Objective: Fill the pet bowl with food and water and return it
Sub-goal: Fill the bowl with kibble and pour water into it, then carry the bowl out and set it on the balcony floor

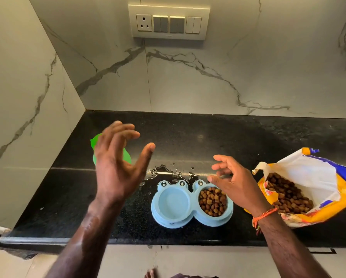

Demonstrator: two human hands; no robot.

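Observation:
A light blue double pet bowl sits near the front edge of the black counter. Brown kibble fills its right cup, while its left cup looks empty of kibble. My left hand hovers open above the counter to the left of the bowl, fingers spread, holding nothing. Partly hidden behind it is a green object. My right hand is open just over the bowl's right rim, fingers loosely curled and empty. An open yellow and white kibble bag lies at the right.
A water puddle is spilled on the black counter just behind the bowl. Marble walls close the left side and the back, with a switch panel high up. The counter's front edge runs below the bowl.

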